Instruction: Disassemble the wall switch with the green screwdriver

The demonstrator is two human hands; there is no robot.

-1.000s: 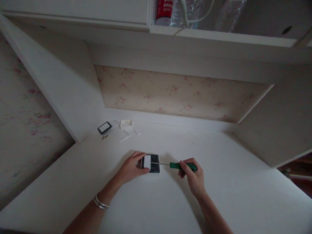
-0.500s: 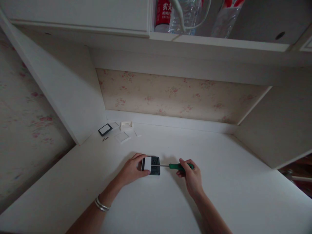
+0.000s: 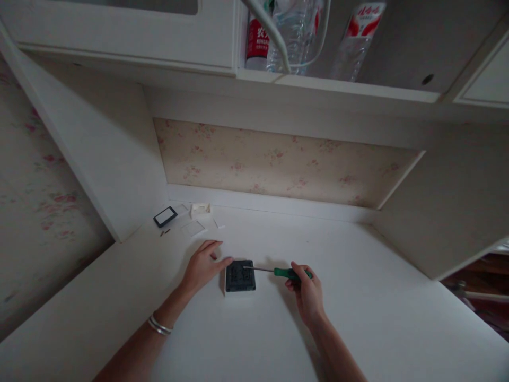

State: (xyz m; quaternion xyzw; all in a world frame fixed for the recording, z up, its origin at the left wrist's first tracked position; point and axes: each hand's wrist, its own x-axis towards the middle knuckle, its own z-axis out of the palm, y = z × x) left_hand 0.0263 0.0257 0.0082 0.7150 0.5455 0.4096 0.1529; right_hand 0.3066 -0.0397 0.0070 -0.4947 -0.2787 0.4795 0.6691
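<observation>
A dark square wall socket (image 3: 240,277) lies flat on the white desktop, with a thin light rim along its lower edge. My left hand (image 3: 204,267) is at its upper left corner, thumb and index finger spread. The thumb tip is right by that corner; whether it touches, I cannot tell. From the right, my right hand (image 3: 306,289) grips a screwdriver (image 3: 281,272) by its green handle. Its thin metal shaft reaches left over the socket, the tip above or on the socket's upper middle. No white cover shows on the socket.
At the back left lie a black frame with a white middle (image 3: 165,216), a cream box-like part (image 3: 200,210), a pale thin frame (image 3: 194,229), a small white strip (image 3: 219,223) and small dark pieces (image 3: 164,232). Plastic bottles (image 3: 288,37) and a cable (image 3: 270,32) occupy the shelf above.
The white cover over the socket's left half is no longer on it. My left hand has let go and spread its fingers. The screwdriver stays in my right hand. The view has shifted slightly.
</observation>
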